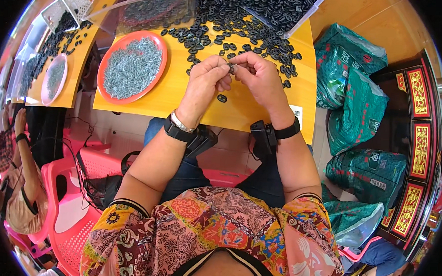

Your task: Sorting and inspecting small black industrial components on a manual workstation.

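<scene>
Both of my hands meet above the yellow table, fingertips together. Between them is a small black oval part (231, 68), mostly covered by the fingers. My left hand (204, 79) is closed in a pinch on its left side. My right hand (259, 80) pinches it from the right with thumb and forefinger. Whether a smaller piece is also between the fingers is hidden. Just below the hands, one loose black oval part (222, 98) lies by itself on the table. To the left stands a red round plate (102, 84) heaped with small grey metal screws (132, 68).
Many black oval parts (270, 48) spread from a clear plastic bin (307, 15) over the yellow table (157, 107). Green sacks (357, 107) stand on the right. A pink chair (100, 161) is on the left; beyond it a person (26, 188) sits by another table.
</scene>
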`<state>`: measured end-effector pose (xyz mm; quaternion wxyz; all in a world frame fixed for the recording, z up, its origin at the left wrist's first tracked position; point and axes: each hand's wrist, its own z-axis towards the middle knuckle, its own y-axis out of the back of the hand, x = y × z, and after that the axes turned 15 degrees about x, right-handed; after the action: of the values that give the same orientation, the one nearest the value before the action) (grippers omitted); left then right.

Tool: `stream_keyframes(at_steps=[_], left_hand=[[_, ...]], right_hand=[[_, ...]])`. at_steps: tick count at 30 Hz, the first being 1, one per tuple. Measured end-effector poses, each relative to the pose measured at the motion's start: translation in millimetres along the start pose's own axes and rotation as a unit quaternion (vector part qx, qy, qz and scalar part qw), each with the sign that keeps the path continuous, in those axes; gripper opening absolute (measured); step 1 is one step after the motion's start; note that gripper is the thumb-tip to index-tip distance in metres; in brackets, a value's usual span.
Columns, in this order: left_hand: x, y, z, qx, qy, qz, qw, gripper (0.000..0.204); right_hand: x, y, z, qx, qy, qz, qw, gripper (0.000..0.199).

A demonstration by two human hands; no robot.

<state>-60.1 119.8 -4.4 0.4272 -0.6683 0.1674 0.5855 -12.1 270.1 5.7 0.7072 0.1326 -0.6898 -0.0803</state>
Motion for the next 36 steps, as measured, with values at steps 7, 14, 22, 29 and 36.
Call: stream_keyframes(at_steps=[7,14,22,29,36], left_hand=[[-0.5,-1.1,-0.3,-0.003,0.012,-0.007,1.0,0.014],[0.3,-1.2,-0.1,-0.002,0.019,-0.024,1.0,0.015],[2.2,0.7,0.4,0.004,0.018,-0.036,0.999,0.014],[2.5,0.5,0.7,0.002,0.021,-0.038,0.999,0.014],[2.0,-0.4,0.9,-0.001,0.029,-0.029,0.999,0.014]], right_hand=[[4.0,-0.4,-0.9,0.002,-0.002,-0.002,1.0,0.014],[3.6,-0.5,-0.7,0.001,-0.002,-0.011,1.0,0.015],[3.1,-1.2,0.3,0.003,-0.008,-0.014,1.0,0.015],[1.7,-1.0,0.3,0.0,-0.008,-0.028,1.0,0.015],[1.3,-1.5,0.4,-0.002,-0.017,-0.024,1.0,0.015]])
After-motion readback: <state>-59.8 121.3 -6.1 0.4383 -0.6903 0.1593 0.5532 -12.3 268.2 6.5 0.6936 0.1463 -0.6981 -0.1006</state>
